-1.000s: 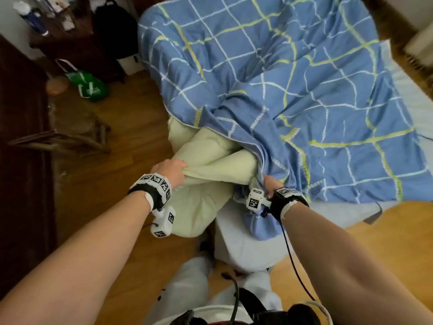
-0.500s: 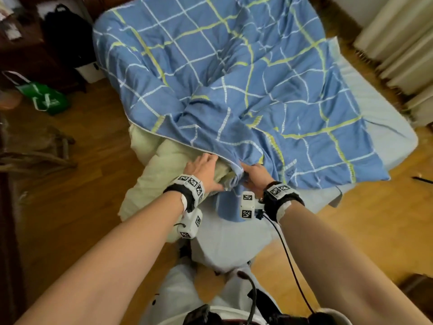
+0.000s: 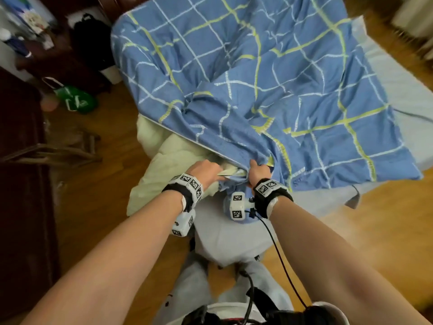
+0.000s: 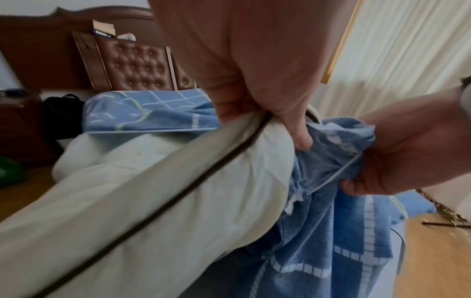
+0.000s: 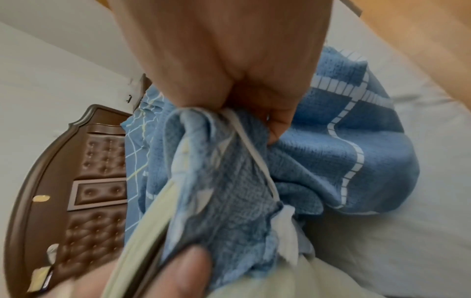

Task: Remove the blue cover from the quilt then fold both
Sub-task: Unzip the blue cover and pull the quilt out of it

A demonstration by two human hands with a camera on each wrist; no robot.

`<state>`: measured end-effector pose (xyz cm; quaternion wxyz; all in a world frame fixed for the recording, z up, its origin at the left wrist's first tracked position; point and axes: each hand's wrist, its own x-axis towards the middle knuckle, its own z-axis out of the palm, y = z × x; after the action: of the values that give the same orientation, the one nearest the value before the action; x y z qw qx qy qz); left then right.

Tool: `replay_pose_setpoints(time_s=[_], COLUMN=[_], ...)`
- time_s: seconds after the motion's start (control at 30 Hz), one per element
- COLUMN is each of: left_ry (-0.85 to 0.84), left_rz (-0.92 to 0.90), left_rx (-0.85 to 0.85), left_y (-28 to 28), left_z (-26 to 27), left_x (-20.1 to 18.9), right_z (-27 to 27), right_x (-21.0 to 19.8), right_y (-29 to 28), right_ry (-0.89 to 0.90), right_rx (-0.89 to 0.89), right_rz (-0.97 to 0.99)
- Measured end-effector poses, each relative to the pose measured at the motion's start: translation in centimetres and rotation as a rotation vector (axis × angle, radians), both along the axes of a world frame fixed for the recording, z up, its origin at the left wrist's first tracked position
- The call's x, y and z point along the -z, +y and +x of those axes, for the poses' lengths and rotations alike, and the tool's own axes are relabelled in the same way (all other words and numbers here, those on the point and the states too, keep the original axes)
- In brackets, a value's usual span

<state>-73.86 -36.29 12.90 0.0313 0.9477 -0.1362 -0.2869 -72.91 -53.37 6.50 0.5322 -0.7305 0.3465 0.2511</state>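
The blue cover (image 3: 269,85), checked with white and yellow lines, lies spread over the bed. The pale cream quilt (image 3: 164,160) bulges out of the cover's open edge at the bed's near left corner and hangs toward the floor. My left hand (image 3: 206,171) grips the quilt's edge with its dark piping (image 4: 203,173). Right beside it, my right hand (image 3: 257,172) clutches a bunched corner of the blue cover (image 5: 229,181). In the left wrist view both hands meet where the quilt (image 4: 178,201) leaves the cover (image 4: 331,221).
A light grey sheet (image 3: 410,95) covers the mattress under the cover. On the wooden floor (image 3: 105,195) at the left lie a green bag (image 3: 77,102), a black backpack (image 3: 91,38) and dark furniture (image 3: 23,184). A tufted headboard (image 4: 137,66) and curtains (image 4: 407,50) stand behind.
Both hands have come close together at the cover's opening. My left hand shifted right along the quilt edge, and the right hand took a fresh grip on the bunched cover corner.
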Motion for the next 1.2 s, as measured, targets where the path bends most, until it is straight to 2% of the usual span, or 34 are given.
replay_pose_setpoints(time_s=[0.13,0.27,0.4,0.47,0.53,0.6,0.63,0.67,0.7,0.73,0.77,0.8,0.87,0.93,0.97,1.03,1.1,1.13,1.2], left_ry=[-0.028,-0.064,-0.130,-0.100,-0.019,0.020,0.024,0.028,0.031,0.036,0.039,0.030,-0.037,-0.121,-0.179,-0.305,-0.327,-0.316,-0.300], left_rz=[-0.129,-0.116,-0.184,-0.265,-0.366,-0.480,-0.518,-0.544,-0.561,-0.558,-0.539,-0.497,-0.333,-0.128,-0.074,-0.105,-0.144,-0.134,-0.127], left_rx=[-0.208,-0.466,-0.691,-0.737,-0.730,-0.712,-0.729,-0.747,-0.757,-0.761,-0.757,-0.749,-0.715,-0.674,-0.612,-0.335,0.007,0.111,0.157], left_y=[5.8,14.9,21.5,23.0,23.7,24.5,25.1,25.8,26.4,27.2,27.9,28.6,29.6,29.4,28.8,25.8,21.3,19.0,14.3], left_z=[-0.8,-3.2,-4.7,-5.1,-5.2,-5.2,-5.2,-5.2,-5.1,-5.1,-5.1,-5.0,-4.7,-4.2,-3.8,-2.6,-1.3,-0.8,-0.1], left_x=[-0.6,-1.0,-1.8,-2.4,-2.5,-2.3,-2.0,-1.8,-1.6,-1.3,-1.0,-0.6,0.1,0.7,1.1,1.1,1.0,1.1,0.7], right_z=[0.9,0.7,0.9,0.9,1.2,2.1,1.6,1.1,0.5,0.2,0.3,0.6,1.3,1.4,1.4,1.1,0.9,0.8,0.4], right_x=[-1.3,-1.4,-2.6,-2.4,0.0,7.2,9.1,10.2,8.6,5.4,4.5,4.6,4.3,2.8,2.1,0.1,-1.0,-0.9,-0.5], right_y=[-1.3,-2.2,1.7,4.4,7.5,9.5,10.9,13.0,15.5,18.0,19.3,19.8,19.7,19.0,18.5,17.3,15.8,14.5,11.1], right_ry=[0.006,0.027,-0.003,0.043,0.106,0.146,0.142,0.134,0.137,0.115,0.138,0.184,0.158,0.083,0.038,-0.015,-0.072,-0.102,-0.148], right_rx=[-0.001,0.016,-0.041,-0.106,-0.188,-0.072,-0.021,-0.086,-0.180,-0.238,-0.289,-0.304,-0.324,-0.280,-0.192,-0.078,0.093,0.161,0.196], right_rz=[-0.186,-0.371,-0.400,-0.397,-0.369,-0.143,-0.025,0.036,0.085,0.054,0.001,-0.087,-0.258,-0.302,-0.264,-0.226,-0.077,-0.008,0.092])
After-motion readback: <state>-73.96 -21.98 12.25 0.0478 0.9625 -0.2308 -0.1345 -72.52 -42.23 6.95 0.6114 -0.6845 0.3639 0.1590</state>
